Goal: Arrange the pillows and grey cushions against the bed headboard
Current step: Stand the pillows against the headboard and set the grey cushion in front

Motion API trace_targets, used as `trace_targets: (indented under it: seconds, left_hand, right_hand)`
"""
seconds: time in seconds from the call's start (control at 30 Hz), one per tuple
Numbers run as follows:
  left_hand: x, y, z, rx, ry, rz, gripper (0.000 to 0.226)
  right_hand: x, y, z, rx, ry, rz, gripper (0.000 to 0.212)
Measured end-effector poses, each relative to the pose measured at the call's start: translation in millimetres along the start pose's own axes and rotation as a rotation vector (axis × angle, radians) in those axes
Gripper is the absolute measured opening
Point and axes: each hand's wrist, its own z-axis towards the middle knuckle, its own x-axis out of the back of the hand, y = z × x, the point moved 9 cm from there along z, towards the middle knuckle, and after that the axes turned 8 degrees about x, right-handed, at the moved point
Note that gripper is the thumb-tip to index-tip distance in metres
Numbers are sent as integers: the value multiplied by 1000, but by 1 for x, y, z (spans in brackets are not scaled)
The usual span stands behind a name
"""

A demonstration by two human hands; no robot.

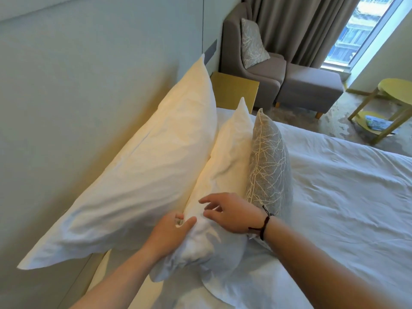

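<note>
Two white pillows centre frame: large pillow (138, 170) against headboard (66, 108), small pillow (220, 175) before it. One grey cushion (269, 166) upright alongside. Left hand (171, 233) grip pinching small pillow; right hand (231, 212) spread open.

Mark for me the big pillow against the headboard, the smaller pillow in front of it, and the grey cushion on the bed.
Big pillow (142, 175): head view, middle of its creased front face.
Smaller pillow (229, 161): head view, upper half, above the hands.
Grey cushion (269, 166): head view, centre of the branch-patterned face.
</note>
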Motion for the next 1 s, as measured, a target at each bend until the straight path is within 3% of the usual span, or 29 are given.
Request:
trace_targets:
  seconds: [0.13, 0.3, 0.4, 0.53, 0.67, 0.8, 0.97, 1.0]
  left_hand:
    - [12, 6, -1, 11, 110, -92, 18]
    - [18, -5, -9, 14, 74, -104, 12]
    - [20, -13, -12, 10, 55, -67, 28]
    - [24, -16, -12, 10, 83, -59, 33]
    - [25, -29, -13, 24, 85, 4, 33]
    - [23, -52, -5, 76, 54, 16, 33]
    - [17, -38, 5, 64, 37, -43, 15]
    - [13, -33, 8, 71, 24, -27, 20]
  right_hand:
    - [61, 15, 55, 38, 28, -362, 35]
    - [79, 68, 123, -10, -160, -749, 43]
    - [74, 81, 155, 58, -261, -902, 51]
    - [78, 102, 180, 97, -365, -1123, 81]
    - [95, 111, 199, 44, -386, -1170, 53]
    - [103, 125, 210, -70, -460, -1004, 29]
    - [98, 129, 222, 11, -528, -1134, 60]
    - [98, 132, 224, 12, -546, -1155, 61]
